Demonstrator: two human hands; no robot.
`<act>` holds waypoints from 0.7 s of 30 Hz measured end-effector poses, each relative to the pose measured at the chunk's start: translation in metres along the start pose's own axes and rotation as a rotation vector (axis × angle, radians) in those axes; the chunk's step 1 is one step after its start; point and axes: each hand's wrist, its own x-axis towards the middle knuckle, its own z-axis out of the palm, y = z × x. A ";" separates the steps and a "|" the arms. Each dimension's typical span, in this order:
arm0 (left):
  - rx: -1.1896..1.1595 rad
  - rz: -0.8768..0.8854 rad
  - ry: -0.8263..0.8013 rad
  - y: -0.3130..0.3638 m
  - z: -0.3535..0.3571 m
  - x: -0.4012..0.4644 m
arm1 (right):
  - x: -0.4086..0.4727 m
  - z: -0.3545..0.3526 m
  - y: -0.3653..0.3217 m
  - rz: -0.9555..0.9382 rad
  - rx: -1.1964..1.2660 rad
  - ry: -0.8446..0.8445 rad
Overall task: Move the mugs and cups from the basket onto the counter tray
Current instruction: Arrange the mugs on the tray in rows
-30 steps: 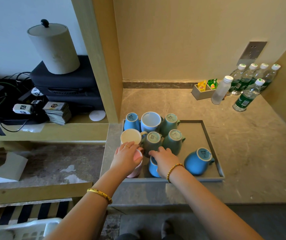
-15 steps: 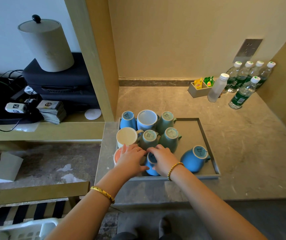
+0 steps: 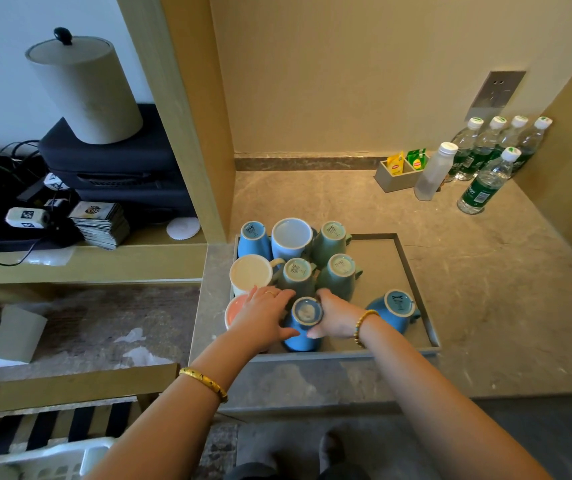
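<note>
Cupping an upturned blue mug point(image 3: 303, 323) from both sides, the person has it standing base-up near the front edge of the tray point(image 3: 412, 271) on the counter point(image 3: 485, 289). A second ago the right hand point(image 3: 334, 315) lay over the top of this mug; it has since slid to the mug's right flank, so the base now shows. The left hand point(image 3: 262, 315) has come off the pink cup point(image 3: 234, 311) and now presses the mug's left side, fingers curved against it. Both hands appear to be steadying or nudging it into line with the other inverted mugs point(image 3: 312, 258) rather than lifting. Judging by this, the placement is nearly settled. The white basket point(image 3: 45, 459) sits at the lower left corner; whether anything remains in it cannot be seen.
</note>
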 end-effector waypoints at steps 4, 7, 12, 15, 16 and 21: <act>-0.001 0.148 -0.027 0.005 0.002 0.005 | -0.004 0.004 0.017 0.046 -0.027 -0.159; 0.039 0.140 -0.012 0.011 0.004 0.008 | -0.005 0.010 0.018 -0.016 0.029 -0.146; 0.124 0.090 0.087 0.008 0.006 0.007 | 0.000 0.016 0.011 -0.064 0.043 -0.106; 0.173 0.098 0.093 0.009 0.004 0.008 | 0.002 0.018 0.010 -0.057 0.020 -0.095; 0.175 0.100 0.092 0.010 0.003 0.008 | 0.003 0.018 0.011 -0.052 0.033 -0.084; 0.131 0.102 0.101 0.012 0.002 0.008 | 0.003 0.025 0.015 -0.073 0.101 -0.013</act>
